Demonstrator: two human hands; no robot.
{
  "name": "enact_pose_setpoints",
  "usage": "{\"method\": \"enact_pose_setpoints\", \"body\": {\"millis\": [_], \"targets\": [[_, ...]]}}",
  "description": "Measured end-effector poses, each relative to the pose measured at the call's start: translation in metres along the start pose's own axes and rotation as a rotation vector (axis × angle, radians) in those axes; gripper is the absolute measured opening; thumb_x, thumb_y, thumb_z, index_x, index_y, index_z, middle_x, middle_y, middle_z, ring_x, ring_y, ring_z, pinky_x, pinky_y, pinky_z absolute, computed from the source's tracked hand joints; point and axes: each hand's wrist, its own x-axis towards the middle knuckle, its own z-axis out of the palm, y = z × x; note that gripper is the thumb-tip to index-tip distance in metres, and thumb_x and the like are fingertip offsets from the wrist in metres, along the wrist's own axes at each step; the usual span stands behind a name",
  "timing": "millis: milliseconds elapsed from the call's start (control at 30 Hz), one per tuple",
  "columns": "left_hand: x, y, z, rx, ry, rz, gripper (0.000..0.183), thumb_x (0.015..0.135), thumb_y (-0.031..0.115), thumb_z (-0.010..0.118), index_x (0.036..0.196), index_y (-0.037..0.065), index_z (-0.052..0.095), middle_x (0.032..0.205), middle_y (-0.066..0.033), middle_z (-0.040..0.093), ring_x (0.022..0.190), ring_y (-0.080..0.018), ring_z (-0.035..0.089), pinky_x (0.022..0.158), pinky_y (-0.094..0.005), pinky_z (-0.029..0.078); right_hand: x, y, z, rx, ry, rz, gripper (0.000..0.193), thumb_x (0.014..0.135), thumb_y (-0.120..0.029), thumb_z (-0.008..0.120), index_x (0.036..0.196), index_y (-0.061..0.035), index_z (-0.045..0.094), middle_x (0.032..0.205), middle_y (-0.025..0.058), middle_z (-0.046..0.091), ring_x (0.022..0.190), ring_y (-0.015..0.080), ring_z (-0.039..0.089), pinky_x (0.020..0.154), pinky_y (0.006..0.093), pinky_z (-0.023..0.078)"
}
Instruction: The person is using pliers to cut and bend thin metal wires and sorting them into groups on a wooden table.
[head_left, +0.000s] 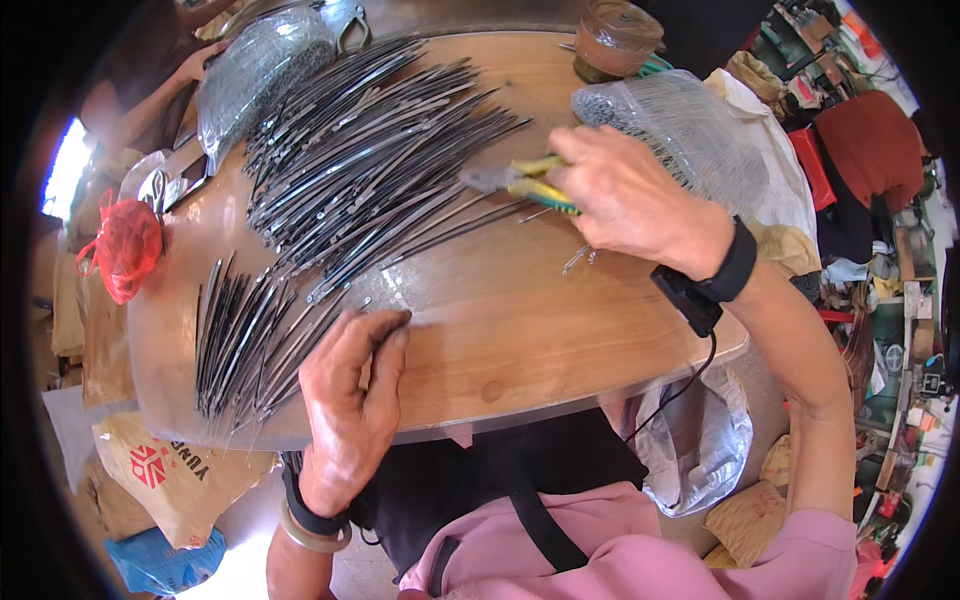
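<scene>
My right hand [635,200] is closed round a pair of pliers [535,184] with yellow and green handles. The jaws point left, over the right edge of a big heap of thin dark metal strips [350,170]. My left hand [355,390] rests near the table's front edge, fingers curled and thumb close to the index finger; whether anything sits between them is hidden. Beside it lies a smaller bunch of the same strips [240,345]. A few small metal pieces [578,260] lie on the wood below my right hand.
Clear plastic bags of small metal parts stand at the back left [262,75] and right [690,125] of the wooden table [520,345]. A brown jar [617,42] is at the far edge, a red bag [125,248] at the left. Another person's arm [155,105] shows at far left.
</scene>
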Motion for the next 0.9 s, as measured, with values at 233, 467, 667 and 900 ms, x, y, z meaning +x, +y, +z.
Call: {"method": "enact_pose_setpoints", "body": {"millis": [233, 467, 667, 900], "targets": [[0.049, 0.001, 0.007, 0.507, -0.033, 0.277, 0.034, 0.079, 0.000, 0.063, 0.112, -0.003, 0.059, 0.098, -0.0167, 0.058, 0.092, -0.0340, 0.056, 0.082, -0.0396, 0.045, 0.013, -0.017, -0.014, 0.020, 0.447, -0.061, 0.006, 0.067, -0.001, 0.064, 0.073, -0.0024, 0.064, 0.089, 0.0140, 0.055, 0.076, 0.0307, 0.059, 0.067, 0.0403, 0.047], [0.000, 0.060, 0.027, -0.933, 0.192, -0.083, 0.050, 0.089, 0.001, 0.063, 0.135, -0.002, 0.043, 0.121, -0.0178, 0.059, 0.107, -0.0209, 0.059, 0.094, -0.0307, 0.046, 0.022, -0.105, -0.058, 1.218, 0.562, 0.226, 0.016, 0.080, -0.008, 0.075, 0.091, 0.0014, 0.070, 0.099, 0.0124, 0.063, 0.098, 0.0184, 0.058, 0.084, 0.0321, 0.045], [-0.031, 0.041, 0.014, -0.326, -0.145, -0.049, 0.014, 0.090, -0.005, 0.058, 0.102, -0.001, 0.064, 0.081, -0.0095, 0.065, 0.063, -0.0170, 0.060, 0.058, -0.0264, 0.047, -0.039, -0.133, -0.030, 1.580, 0.525, 0.550, 0.018, 0.078, -0.010, 0.077, 0.090, 0.0011, 0.070, 0.101, 0.0134, 0.061, 0.093, 0.0190, 0.057, 0.082, 0.0315, 0.044], [0.003, 0.018, 0.007, 0.138, -0.131, 0.226, 0.030, 0.079, 0.005, 0.066, 0.108, -0.002, 0.063, 0.092, -0.0183, 0.058, 0.082, -0.0388, 0.058, 0.072, -0.0401, 0.050, -0.103, -0.116, -0.020, 0.953, 0.326, 0.520, 0.013, 0.078, -0.006, 0.074, 0.085, 0.0030, 0.068, 0.101, 0.0105, 0.061, 0.084, 0.0160, 0.061, 0.073, 0.0278, 0.049]]}}
